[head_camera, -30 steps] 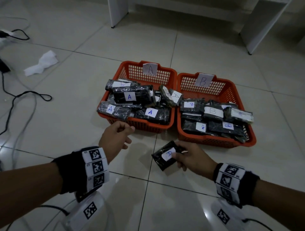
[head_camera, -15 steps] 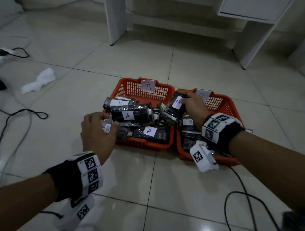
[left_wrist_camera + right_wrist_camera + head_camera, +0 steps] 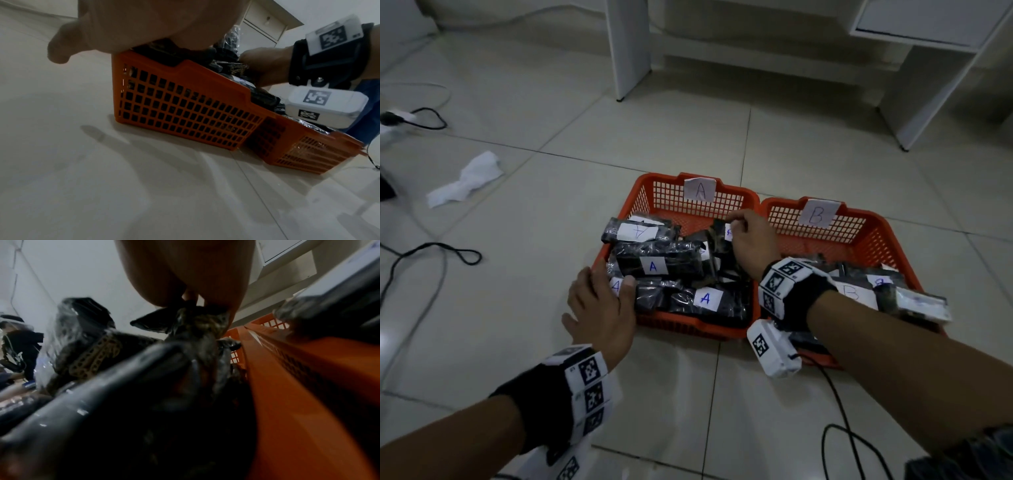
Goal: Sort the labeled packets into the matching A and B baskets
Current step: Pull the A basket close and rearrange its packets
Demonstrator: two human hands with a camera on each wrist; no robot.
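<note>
A dark plastic-wrapped packet (image 3: 722, 236) is standing nearly on end at the right side of the A basket (image 3: 654, 195), leaning among the heap already lying there. The right hand (image 3: 751, 241) is reaching over from above the B basket (image 3: 859, 236) and pinching the packet's top edge between thumb and curled fingers; the right wrist view is showing that crumpled edge (image 3: 197, 318) caught right under the fingertips, with the orange wall between the baskets running just beside it. Only a sliver of the packet's white label is showing past the knuckles, so I cannot read its letter.

The left hand (image 3: 602, 308) is lying flat, fingers straight and slightly apart, pressing on the packet at the near left corner of the A basket, its fingertips covering part of an A label (image 3: 615, 286). From the left wrist view the palm (image 3: 144, 24) is resting on top of that corner packet above the basket's mesh wall (image 3: 180, 110).

Both baskets are sitting side by side, touching, on the pale tiled floor (image 3: 688, 411). A crumpled white cloth (image 3: 467, 180) and a black cable (image 3: 431, 255) are lying well off to the left.
</note>
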